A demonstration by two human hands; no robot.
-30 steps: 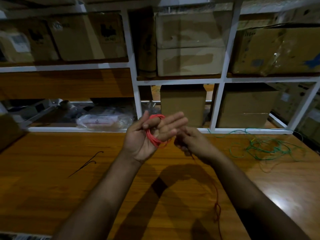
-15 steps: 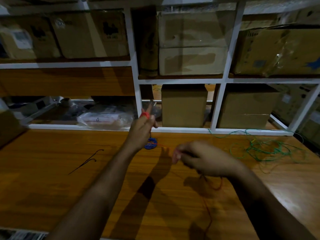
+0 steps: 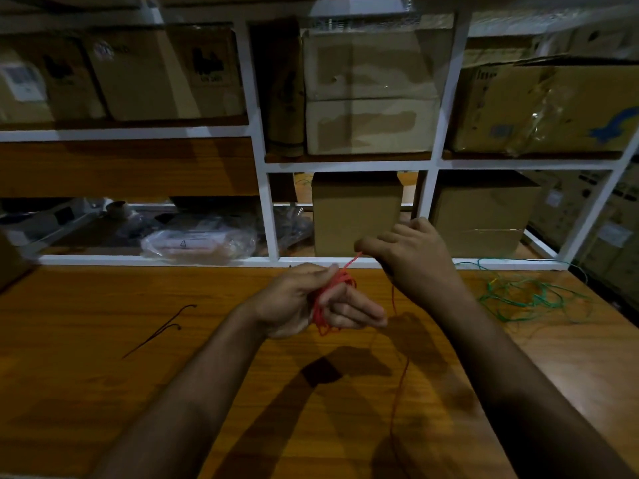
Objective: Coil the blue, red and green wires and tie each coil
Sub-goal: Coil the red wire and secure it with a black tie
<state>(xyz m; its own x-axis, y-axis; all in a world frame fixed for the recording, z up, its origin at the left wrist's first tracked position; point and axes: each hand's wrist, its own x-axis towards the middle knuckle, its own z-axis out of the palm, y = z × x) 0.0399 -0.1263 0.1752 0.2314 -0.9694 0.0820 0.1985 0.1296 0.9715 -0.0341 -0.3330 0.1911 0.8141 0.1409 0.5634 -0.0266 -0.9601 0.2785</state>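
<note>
A coil of red wire (image 3: 326,299) is wound around the fingers of my left hand (image 3: 301,302), which holds it above the middle of the wooden table (image 3: 103,375). My right hand (image 3: 411,257), raised just to the right, pinches the red wire's free strand, which runs taut from the coil to its fingertips. From that hand the loose end of the red strand (image 3: 397,392) hangs down toward me. A tangle of green wire (image 3: 529,295) lies loose on the table at the right. The blue wire is hidden.
Two thin dark tie wires (image 3: 162,330) lie on the table at the left. White shelving (image 3: 266,209) full of cardboard boxes (image 3: 356,212) stands along the table's far edge, with a plastic bag (image 3: 200,242) on the lowest shelf.
My left hand came back toward me and lower with the red coil. My right hand rose up and away, pulling the red strand taut. The blue coil seen on the table earlier is now covered.
</note>
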